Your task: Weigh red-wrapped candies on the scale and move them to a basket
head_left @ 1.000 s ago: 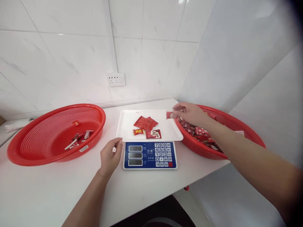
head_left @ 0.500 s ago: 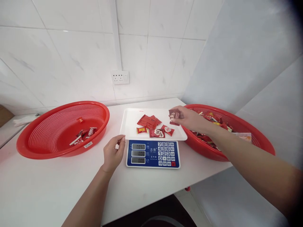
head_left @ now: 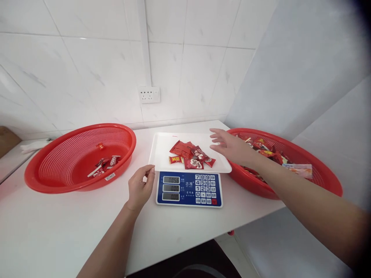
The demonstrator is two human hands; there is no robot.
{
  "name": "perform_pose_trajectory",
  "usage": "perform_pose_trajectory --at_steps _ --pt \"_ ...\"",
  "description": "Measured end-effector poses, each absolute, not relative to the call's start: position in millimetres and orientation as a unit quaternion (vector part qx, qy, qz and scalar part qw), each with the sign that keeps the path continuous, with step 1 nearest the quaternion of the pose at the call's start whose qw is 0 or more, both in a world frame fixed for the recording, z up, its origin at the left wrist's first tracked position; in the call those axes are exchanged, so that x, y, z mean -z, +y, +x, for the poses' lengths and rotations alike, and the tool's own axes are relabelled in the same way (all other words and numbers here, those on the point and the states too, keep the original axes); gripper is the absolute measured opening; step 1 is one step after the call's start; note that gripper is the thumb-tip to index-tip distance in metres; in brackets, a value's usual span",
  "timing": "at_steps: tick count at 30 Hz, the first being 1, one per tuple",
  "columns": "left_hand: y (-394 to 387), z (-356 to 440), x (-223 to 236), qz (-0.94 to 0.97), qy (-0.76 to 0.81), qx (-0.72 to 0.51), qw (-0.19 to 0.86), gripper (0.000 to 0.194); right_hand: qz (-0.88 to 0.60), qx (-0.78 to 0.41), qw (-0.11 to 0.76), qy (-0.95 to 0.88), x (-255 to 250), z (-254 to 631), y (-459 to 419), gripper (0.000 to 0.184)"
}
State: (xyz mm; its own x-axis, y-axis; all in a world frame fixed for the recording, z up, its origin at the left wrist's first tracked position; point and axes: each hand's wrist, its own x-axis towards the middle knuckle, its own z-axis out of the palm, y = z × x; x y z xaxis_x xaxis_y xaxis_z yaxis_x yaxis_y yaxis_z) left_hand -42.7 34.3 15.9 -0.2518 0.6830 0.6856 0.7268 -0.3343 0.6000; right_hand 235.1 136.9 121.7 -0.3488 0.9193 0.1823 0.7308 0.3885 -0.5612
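Note:
My right hand (head_left: pixel 227 143) hovers over the right side of a white weighing tray (head_left: pixel 162 143), fingers apart and holding nothing. On the tray lie several red candy packets. One dark red packet (head_left: pixel 199 153) rests slantwise across others, beside a flat packet with a white emblem (head_left: pixel 194 164) and a small red-and-yellow wrapped candy (head_left: pixel 175 159). Below the tray is the blue panel of a digital scale (head_left: pixel 189 189), its top display (head_left: pixel 171 180) seeming to read 0.056. My left hand (head_left: pixel 141 186) is closed, thumb and forefinger together by the tray's front left corner; nothing shows in it.
On the left stands a red perforated basket (head_left: pixel 43 185) with a few wrapped pieces inside. A second red basket (head_left: pixel 324 185), holding many mixed packets, is on the right, partly behind my right forearm. A wall socket (head_left: pixel 149 95) is above the white table (head_left: pixel 174 227).
My right hand has let go of the dark red packet, which now lies on the pile, and its fingers have spread. The top display has gone from about 0.053 to 0.056.

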Motion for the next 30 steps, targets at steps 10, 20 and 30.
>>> perform_pose_trajectory --at_steps 10,20,30 --pt "34 -43 -13 -0.614 -0.571 0.545 0.024 0.017 -0.549 -0.149 0.253 -0.783 -116 268 95 0.05" --pt "34 -43 -13 -0.617 -0.565 0.547 0.031 0.016 -0.544 -0.098 0.452 -0.7 -67 273 56 0.042" --pt "34 -43 -17 -0.621 -0.56 0.547 0.042 0.015 -0.55 -0.069 0.43 -0.712 -58 271 56 0.029"
